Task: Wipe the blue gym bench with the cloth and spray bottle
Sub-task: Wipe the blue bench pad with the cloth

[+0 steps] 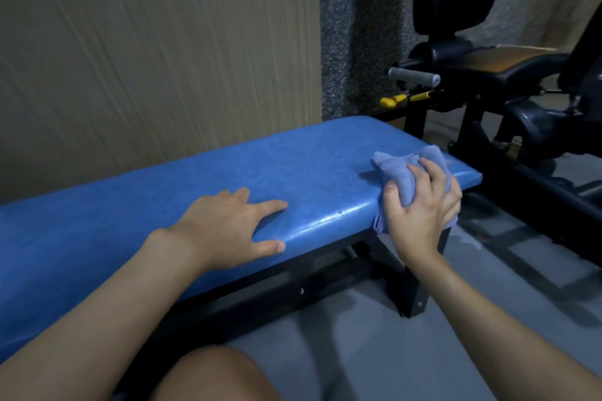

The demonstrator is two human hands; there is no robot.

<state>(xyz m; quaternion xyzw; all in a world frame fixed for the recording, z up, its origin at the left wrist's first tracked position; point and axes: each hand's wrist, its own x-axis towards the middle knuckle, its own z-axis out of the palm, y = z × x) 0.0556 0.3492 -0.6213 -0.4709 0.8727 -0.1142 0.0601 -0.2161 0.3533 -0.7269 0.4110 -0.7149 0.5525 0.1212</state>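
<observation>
Cloth (410,172): bunched under the right fingers (433,172), draped over the near edge of the counter (293,166), close to its right end.
Right hand (423,205): fingers curled, gripping Cloth.
Left hand (224,228): fingers (270,205) spread flat, well left of Cloth.
Risk: folds hanging below the right fingers may slide off the edge, and a bunched wad likely skips strips.
Spray bottle: not in view.

Right hand (423,205) grips bunched cloth (404,169) on blue bench (195,179); left hand (228,225) rests flat.
</observation>
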